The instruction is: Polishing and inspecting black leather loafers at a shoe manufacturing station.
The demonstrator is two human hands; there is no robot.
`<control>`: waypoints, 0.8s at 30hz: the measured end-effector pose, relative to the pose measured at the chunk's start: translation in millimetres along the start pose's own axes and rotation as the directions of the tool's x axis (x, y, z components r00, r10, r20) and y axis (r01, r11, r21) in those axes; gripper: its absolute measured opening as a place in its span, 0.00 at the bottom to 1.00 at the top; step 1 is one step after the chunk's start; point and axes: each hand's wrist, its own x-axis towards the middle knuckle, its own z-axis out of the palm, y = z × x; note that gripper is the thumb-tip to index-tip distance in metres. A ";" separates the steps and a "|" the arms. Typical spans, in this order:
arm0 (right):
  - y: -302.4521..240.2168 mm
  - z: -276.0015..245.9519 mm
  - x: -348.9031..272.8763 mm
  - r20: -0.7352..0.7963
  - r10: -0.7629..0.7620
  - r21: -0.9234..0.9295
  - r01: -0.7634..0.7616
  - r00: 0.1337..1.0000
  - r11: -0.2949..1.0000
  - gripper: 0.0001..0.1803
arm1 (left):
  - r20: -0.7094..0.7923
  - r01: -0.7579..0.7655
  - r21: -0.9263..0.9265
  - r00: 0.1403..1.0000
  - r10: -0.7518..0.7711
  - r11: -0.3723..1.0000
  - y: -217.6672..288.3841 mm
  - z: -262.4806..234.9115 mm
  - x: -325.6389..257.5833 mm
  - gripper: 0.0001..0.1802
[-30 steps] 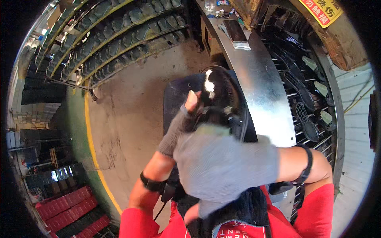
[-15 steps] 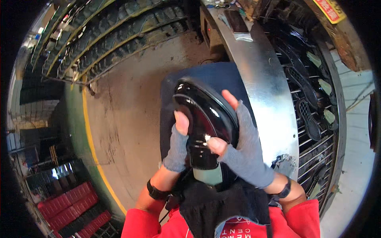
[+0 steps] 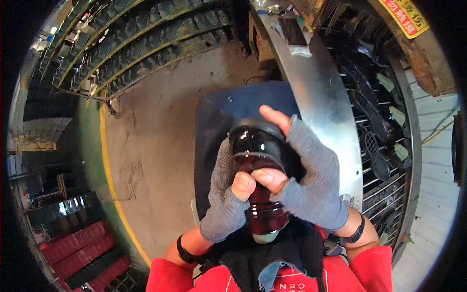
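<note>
A glossy black shoe (image 3: 260,140) on a pale green last (image 3: 265,237) is held over my lap, toe pointing away from me. My left hand (image 3: 227,197), in a grey fingerless glove, grips its left side with the thumb on the upper. My right hand (image 3: 311,180), gloved the same way, is closed round the right side. Its thumb presses on the upper beside the left thumb, while one finger stretches past the toe. The fingers underneath the shoe are hidden.
A dark blue cloth (image 3: 214,109) lies beneath the shoe. At right runs a shiny metal bench (image 3: 323,97), with a wire rack of black shoe soles (image 3: 374,151) beyond it. Shelves of dark shoes (image 3: 141,39) stand far left. Dark red pieces (image 3: 75,243) are stacked lower left.
The shoe has tilted so its toe end now faces more toward me and appears shorter. My left thumb has moved across the upper to meet the right thumb.
</note>
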 end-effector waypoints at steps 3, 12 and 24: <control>33.8 19.7 -15.7 -0.015 0.159 0.296 -0.148 0.987 0.944 0.44 | -0.075 -0.074 0.213 0.993 0.092 0.974 27.0 10.6 -0.3 0.46; 98.7 24.7 -10.1 0.391 0.335 0.765 -0.505 0.857 0.400 0.34 | 0.266 -0.285 -0.025 0.922 0.281 0.958 70.7 8.3 107.2 0.30; 98.8 -2.5 -82.1 0.384 0.587 0.455 -0.700 0.712 0.551 0.51 | -0.042 -0.453 0.278 0.875 0.482 0.847 2.4 8.0 75.7 0.31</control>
